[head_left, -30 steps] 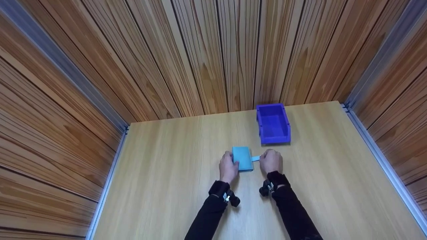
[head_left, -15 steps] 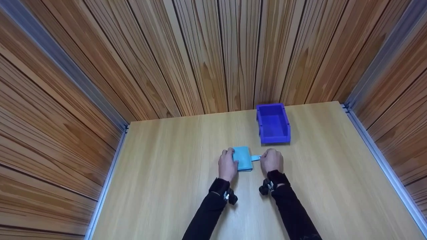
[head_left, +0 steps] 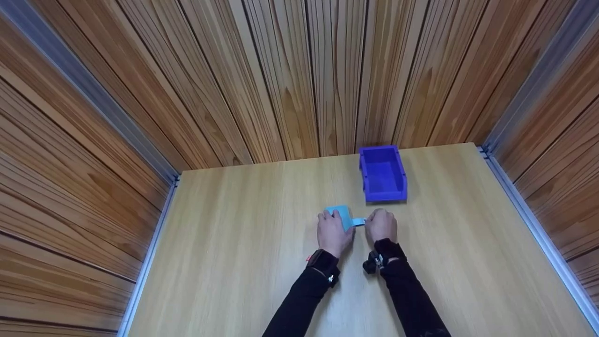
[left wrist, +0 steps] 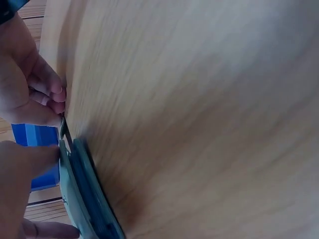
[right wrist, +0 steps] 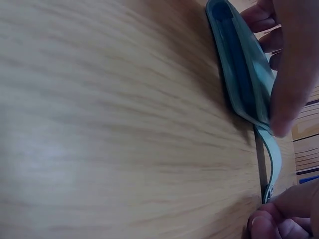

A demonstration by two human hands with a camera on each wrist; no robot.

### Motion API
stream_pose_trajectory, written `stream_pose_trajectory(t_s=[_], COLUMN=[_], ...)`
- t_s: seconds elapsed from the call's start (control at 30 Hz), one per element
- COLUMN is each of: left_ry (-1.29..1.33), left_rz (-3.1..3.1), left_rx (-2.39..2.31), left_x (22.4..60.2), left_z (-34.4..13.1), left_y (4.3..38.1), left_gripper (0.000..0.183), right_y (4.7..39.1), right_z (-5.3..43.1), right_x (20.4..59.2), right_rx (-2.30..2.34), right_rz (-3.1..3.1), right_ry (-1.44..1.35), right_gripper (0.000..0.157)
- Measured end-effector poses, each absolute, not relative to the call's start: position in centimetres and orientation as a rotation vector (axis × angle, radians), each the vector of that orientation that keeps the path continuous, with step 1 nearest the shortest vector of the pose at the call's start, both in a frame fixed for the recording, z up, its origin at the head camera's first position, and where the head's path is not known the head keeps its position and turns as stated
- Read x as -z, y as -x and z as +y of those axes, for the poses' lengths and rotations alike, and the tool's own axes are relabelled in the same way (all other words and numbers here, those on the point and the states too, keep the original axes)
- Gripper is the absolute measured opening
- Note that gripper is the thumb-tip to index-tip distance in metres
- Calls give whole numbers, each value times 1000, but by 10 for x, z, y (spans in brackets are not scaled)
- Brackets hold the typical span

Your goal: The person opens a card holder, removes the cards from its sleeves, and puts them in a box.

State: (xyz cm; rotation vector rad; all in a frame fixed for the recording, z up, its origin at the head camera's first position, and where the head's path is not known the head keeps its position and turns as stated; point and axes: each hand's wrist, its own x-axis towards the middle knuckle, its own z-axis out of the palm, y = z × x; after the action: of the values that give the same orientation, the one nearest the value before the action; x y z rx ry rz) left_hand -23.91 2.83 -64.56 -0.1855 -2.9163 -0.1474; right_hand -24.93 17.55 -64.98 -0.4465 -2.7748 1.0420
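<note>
My left hand [head_left: 333,232] lies over the light-blue case [head_left: 344,216], fingers stretched across its top cover and the thumb spread apart from them, near the corner where the strap [head_left: 359,222] comes out. My right hand [head_left: 381,225] pinches the far end of that strap between thumb and fingers (the right wrist view shows it bowing a little, with a small stud [right wrist: 269,191] just beside my fingertips). The case rests flat on the wooden table [head_left: 234,224], between me and the plank wall [head_left: 299,79]. Beyond my right hand, near it, stands a blue-violet bin [head_left: 383,174].
</note>
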Motion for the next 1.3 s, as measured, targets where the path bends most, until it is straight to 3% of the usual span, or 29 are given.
stream_pose_trajectory(t_s=[0.23, 0.53, 1.07, 1.3], left_ry=[114, 131, 63, 93], left_rz=[-2935, -2940, -2979, -2916], left_rx=[178, 448, 1005, 1147], left_x=[645, 641, 643, 646], left_z=[33, 21, -2, -10], left_y=[242, 241, 243, 242], left_gripper=[66, 71, 72, 64], right_y=[249, 250, 248, 247], right_z=[174, 173, 174, 175], right_x=[650, 652, 649, 650], right_rx=[-1042, -1044, -1089, -1079], right_rz=[-2750, -2747, -2772, -2774], right_ry=[443, 454, 454, 449], right_gripper=[20, 30, 22, 24])
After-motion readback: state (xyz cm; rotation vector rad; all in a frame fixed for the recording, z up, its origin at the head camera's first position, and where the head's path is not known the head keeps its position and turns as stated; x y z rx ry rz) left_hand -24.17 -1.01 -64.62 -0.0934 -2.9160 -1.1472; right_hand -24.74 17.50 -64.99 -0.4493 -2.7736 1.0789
